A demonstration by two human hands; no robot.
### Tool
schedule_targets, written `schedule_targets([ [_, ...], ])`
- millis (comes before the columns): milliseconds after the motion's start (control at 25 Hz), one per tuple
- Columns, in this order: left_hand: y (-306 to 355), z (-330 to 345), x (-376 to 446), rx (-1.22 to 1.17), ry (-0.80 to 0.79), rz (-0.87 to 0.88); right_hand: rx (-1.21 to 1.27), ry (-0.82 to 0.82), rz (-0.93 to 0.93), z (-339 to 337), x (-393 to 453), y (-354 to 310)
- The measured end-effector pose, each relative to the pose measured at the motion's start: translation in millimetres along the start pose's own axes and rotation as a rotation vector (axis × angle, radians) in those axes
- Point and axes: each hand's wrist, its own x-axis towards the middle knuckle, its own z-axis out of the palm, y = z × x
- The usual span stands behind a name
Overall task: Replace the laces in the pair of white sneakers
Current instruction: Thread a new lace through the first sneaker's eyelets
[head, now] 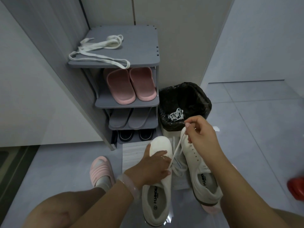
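Observation:
Two white sneakers stand side by side on the floor, toes pointing away from me. My left hand (pixel 153 168) rests on top of the left sneaker (pixel 160 180) with fingers spread over its lace area. My right hand (pixel 199 130) is raised above the right sneaker (pixel 199 170) and pinches a white lace (pixel 176 149) that runs taut down to the left sneaker's eyelets. The right sneaker's eyelets are bare. White laces (pixel 98 50) lie loose on top of the grey shoe rack (pixel 144 45).
A bin with a black liner (pixel 194 96) stands behind the sneakers with a bundle of white lace (pixel 176 114) inside. The rack holds pink slippers (pixel 130 86), grey slippers and dark shoes. My foot in a pink slipper (pixel 101 171) is at the left. A red object (pixel 296 186) sits at the right edge.

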Motion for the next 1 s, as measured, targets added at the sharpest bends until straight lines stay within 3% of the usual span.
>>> schedule_targets([
  [80, 2.5, -3.2, -0.7, -0.325, 0.148, -0.047, 0.149, 0.048, 0.068, -2.5, 0.4, -3.8],
  [200, -5.8, -29.3, -12.6, -1.135, 0.379, -0.180, 0.457, 0.097, 0.184, -3.9, 0.9, -7.4],
  [240, -12.8, -38.0, -17.1, -1.291, 0.426, -0.245, 0.562, 0.122, 0.213, -4.2, 1.6, -8.6],
  [400, -38.5, -55.2, -31.3, -1.485, 0.527, -0.369, 1.077, 0.227, 0.277, -14.9, 8.9, -17.1],
  [480, -48.7, -57.7, -34.7, -1.578, 0.681, -0.411, 1.273, 0.244, 0.270, -24.8, 14.5, -23.0],
  [560, -57.4, -64.6, -44.7, -1.616, 0.864, -0.533, 1.248, 0.265, 0.247, -33.4, 17.8, -27.9],
  [640, -69.4, -69.4, -57.7, -1.462, 1.006, -0.673, 1.081, 0.282, 0.206, -37.4, 18.0, -30.6],
  [720, -82.0, -65.5, -65.5, -0.966, 0.903, -0.789, 0.915, 0.258, 0.171, -34.6, 16.2, -31.7],
  [800, -80.4, -57.2, -65.4, -0.527, 0.674, -0.733, 0.809, 0.162, 0.136, -22.1, 11.8, -34.0],
  [840, -72.6, -52.5, -58.6, -0.468, 0.618, -0.658, 0.767, 0.092, 0.126, -13.3, 7.9, -35.1],
  [920, -41.8, -47.1, -43.9, -0.644, 0.531, -0.391, 0.696, -0.060, 0.144, 8.3, -3.2, -35.0],
  [1000, -4.5, -46.6, -33.3, -1.009, 0.388, -0.058, 0.641, -0.181, 0.194, 27.1, -15.3, -32.6],
])
